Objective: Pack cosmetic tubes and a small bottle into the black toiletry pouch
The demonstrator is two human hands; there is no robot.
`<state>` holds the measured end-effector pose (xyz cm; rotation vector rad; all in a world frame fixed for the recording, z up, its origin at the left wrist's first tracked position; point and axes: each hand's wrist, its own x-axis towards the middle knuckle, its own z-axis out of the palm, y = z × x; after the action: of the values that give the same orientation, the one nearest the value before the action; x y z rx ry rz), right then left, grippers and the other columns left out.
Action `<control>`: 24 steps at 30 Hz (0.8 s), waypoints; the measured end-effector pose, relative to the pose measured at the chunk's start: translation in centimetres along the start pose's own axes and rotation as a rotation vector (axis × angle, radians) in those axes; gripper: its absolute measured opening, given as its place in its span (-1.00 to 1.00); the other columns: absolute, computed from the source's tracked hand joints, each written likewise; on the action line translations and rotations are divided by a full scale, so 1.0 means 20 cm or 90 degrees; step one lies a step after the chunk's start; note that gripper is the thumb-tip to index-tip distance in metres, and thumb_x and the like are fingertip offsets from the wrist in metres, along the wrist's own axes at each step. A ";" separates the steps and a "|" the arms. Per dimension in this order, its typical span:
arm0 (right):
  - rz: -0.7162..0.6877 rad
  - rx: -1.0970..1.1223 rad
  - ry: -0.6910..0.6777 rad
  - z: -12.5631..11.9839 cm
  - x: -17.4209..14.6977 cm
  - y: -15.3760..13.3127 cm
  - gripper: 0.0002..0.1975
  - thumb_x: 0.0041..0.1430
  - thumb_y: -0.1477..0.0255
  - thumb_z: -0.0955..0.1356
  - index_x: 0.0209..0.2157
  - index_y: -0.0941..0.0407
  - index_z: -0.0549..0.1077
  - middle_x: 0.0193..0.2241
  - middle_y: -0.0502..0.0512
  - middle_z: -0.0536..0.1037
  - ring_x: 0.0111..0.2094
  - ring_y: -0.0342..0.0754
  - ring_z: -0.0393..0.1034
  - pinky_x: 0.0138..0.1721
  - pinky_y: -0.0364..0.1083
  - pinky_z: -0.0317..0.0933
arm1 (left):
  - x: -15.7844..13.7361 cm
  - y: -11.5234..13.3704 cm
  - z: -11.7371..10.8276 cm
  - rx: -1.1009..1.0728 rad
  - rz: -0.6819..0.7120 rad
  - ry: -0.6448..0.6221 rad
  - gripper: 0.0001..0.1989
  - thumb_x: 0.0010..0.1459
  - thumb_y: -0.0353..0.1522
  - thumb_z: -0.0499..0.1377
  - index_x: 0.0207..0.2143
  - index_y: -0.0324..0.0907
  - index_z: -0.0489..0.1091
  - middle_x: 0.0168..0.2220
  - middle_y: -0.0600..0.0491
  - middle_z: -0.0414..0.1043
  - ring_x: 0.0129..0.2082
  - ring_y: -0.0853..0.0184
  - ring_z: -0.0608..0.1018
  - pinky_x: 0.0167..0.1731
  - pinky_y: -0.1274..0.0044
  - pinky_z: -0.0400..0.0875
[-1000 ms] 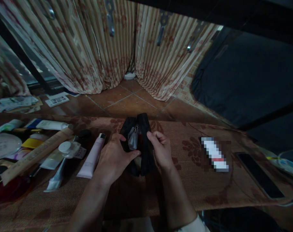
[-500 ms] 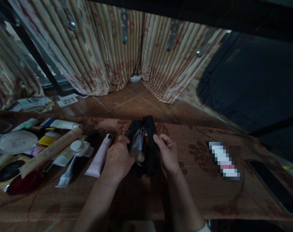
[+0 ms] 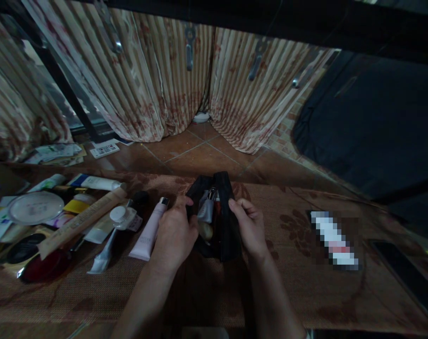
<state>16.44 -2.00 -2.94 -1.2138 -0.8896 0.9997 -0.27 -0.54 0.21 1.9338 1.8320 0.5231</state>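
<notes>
A black pouch (image 3: 231, 235) lies on the cloth-covered table in front of me, its mouth spread apart. Inside it a greyish tube (image 3: 206, 210) and a rounded beige item (image 3: 205, 230) show; deeper contents are too dark to make out. My left hand (image 3: 177, 230) pinches the pouch's left edge, fingers curled. On the opposite side my right hand (image 3: 249, 223) grips the right edge between thumb and bent fingers. Just left of my left hand rests a pale pink tube (image 3: 148, 233) with a silver cap, apart from the pouch.
Cosmetics crowd the left: a round clear-lidded case (image 3: 35, 208), a long tan box (image 3: 82, 221), a white-capped bottle (image 3: 124, 217) and a dark red round item (image 3: 44, 267). A blurred-out device (image 3: 334, 240) and a dark phone (image 3: 400, 270) lie right. Curtains (image 3: 157, 84) hang beyond.
The view has shifted slightly, so everything sits a little further right and lower. My left hand has eased off the pouch's contents, exposing more of them; both hands keep the edges.
</notes>
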 end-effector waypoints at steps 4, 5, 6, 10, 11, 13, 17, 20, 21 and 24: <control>-0.005 -0.008 0.000 0.00 0.00 -0.01 -0.50 0.04 0.13 0.46 -0.66 0.09 0.17 -0.66 -0.15 0.14 -0.59 -0.22 -0.03 -0.56 -0.18 -0.08 | 0.00 -0.01 0.01 -0.004 -0.008 0.001 -0.60 0.06 -0.38 0.26 -0.02 -0.11 0.31 -0.29 -0.01 0.55 -0.23 0.10 0.61 -0.18 0.38 0.43; -0.004 -0.010 0.000 0.00 0.00 -0.01 -0.51 0.04 0.13 0.46 -0.66 0.09 0.17 -0.66 -0.15 0.15 -0.59 -0.22 -0.03 -0.57 -0.18 -0.08 | 0.00 -0.01 0.01 -0.002 -0.014 0.000 -0.57 0.04 -0.36 0.28 -0.01 -0.11 0.30 -0.30 -0.01 0.55 -0.23 0.09 0.61 -0.18 0.37 0.43; -0.003 -0.010 -0.001 0.00 0.00 -0.01 -0.51 0.04 0.13 0.45 -0.66 0.09 0.18 -0.66 -0.15 0.15 -0.60 -0.23 -0.03 -0.57 -0.18 -0.08 | 0.00 -0.01 0.01 0.000 -0.020 -0.002 -0.54 0.03 -0.36 0.29 0.00 -0.12 0.28 -0.31 -0.01 0.54 -0.23 0.08 0.61 -0.18 0.36 0.43; -0.005 -0.006 -0.003 0.00 0.00 0.00 -0.51 0.05 0.14 0.45 -0.66 0.09 0.18 -0.67 -0.15 0.15 -0.60 -0.23 -0.03 -0.58 -0.19 -0.08 | 0.00 -0.01 0.01 -0.006 -0.027 -0.028 -0.47 0.02 -0.40 0.25 0.06 -0.12 0.20 -0.34 0.00 0.54 -0.24 0.07 0.63 -0.22 0.37 0.43; -0.004 -0.005 -0.001 0.00 0.00 0.00 -0.51 0.05 0.14 0.45 -0.66 0.09 0.18 -0.67 -0.15 0.15 -0.60 -0.23 -0.03 -0.58 -0.19 -0.08 | 0.00 -0.01 0.01 -0.007 -0.026 -0.035 -0.47 0.02 -0.43 0.22 0.06 -0.13 0.19 -0.34 0.00 0.54 -0.24 0.08 0.63 -0.23 0.38 0.43; 0.005 -0.003 0.002 0.00 0.00 -0.01 -0.51 0.04 0.13 0.45 -0.66 0.09 0.17 -0.67 -0.15 0.14 -0.61 -0.23 -0.04 -0.59 -0.19 -0.09 | 0.00 -0.01 0.01 -0.004 -0.021 -0.040 -0.46 0.01 -0.50 0.17 0.07 -0.14 0.17 -0.34 0.00 0.54 -0.24 0.08 0.63 -0.23 0.39 0.43; 0.018 0.006 0.002 0.01 -0.01 0.00 -0.50 0.03 0.13 0.46 -0.66 0.08 0.15 -0.67 -0.16 0.12 -0.61 -0.24 -0.06 -0.60 -0.20 -0.10 | 0.00 0.00 0.01 -0.004 -0.012 -0.019 -0.44 0.01 -0.53 0.11 0.10 -0.16 0.15 -0.35 0.01 0.54 -0.25 0.09 0.64 -0.22 0.39 0.43; 0.025 0.010 0.004 0.00 -0.01 0.01 -0.49 0.03 0.13 0.46 -0.65 0.08 0.14 -0.67 -0.16 0.11 -0.62 -0.24 -0.07 -0.61 -0.20 -0.10 | 0.00 0.00 0.01 -0.010 -0.009 0.000 -0.47 0.03 -0.53 0.10 0.09 -0.17 0.16 -0.35 0.00 0.54 -0.23 0.10 0.63 -0.20 0.39 0.44; 0.028 0.009 0.006 0.00 0.00 0.01 -0.49 0.04 0.12 0.46 -0.65 0.08 0.14 -0.67 -0.16 0.10 -0.62 -0.24 -0.07 -0.61 -0.20 -0.11 | 0.00 0.00 0.01 -0.011 -0.005 0.010 -0.49 0.04 -0.53 0.10 0.08 -0.17 0.18 -0.33 -0.01 0.54 -0.22 0.11 0.63 -0.19 0.39 0.45; 0.022 -0.001 0.010 0.00 0.00 0.01 -0.50 0.04 0.13 0.45 -0.65 0.08 0.15 -0.67 -0.15 0.11 -0.62 -0.24 -0.07 -0.61 -0.20 -0.11 | 0.01 -0.01 0.02 -0.008 0.017 0.064 -0.61 0.05 -0.53 0.12 -0.03 -0.17 0.27 -0.21 -0.07 0.51 -0.17 0.13 0.61 -0.15 0.40 0.45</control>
<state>16.42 -2.02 -3.21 -1.2400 -0.8594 1.0168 -0.28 -0.39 -0.20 1.9578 1.8618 0.6497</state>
